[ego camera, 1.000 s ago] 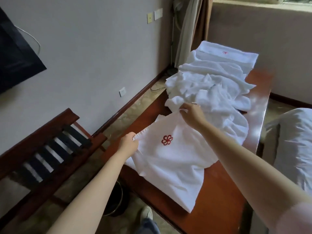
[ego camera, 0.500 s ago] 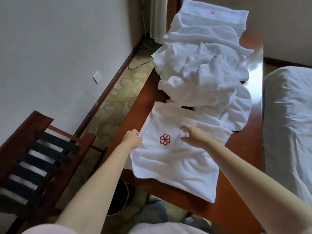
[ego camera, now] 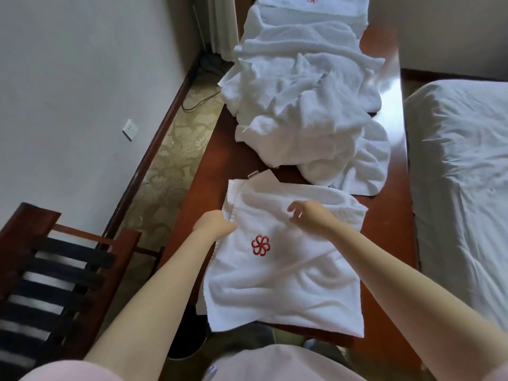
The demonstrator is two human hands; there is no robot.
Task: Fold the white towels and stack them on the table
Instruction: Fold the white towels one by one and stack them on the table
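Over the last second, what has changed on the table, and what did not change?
The towel with the red flower was pulled away from the pile toward the person and now lies flat. The right hand left its far corner and is over its middle; a pinch is unclear. The left hand still grips the left edge; the pile stayed.

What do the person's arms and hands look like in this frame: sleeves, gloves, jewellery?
The left hand and right hand are bare: no gloves, and no rings, watch or bracelet show. Both forearms are uncovered. A pale pink sleeve covers the left upper arm at the frame's bottom edge, matching the pink top beside it.
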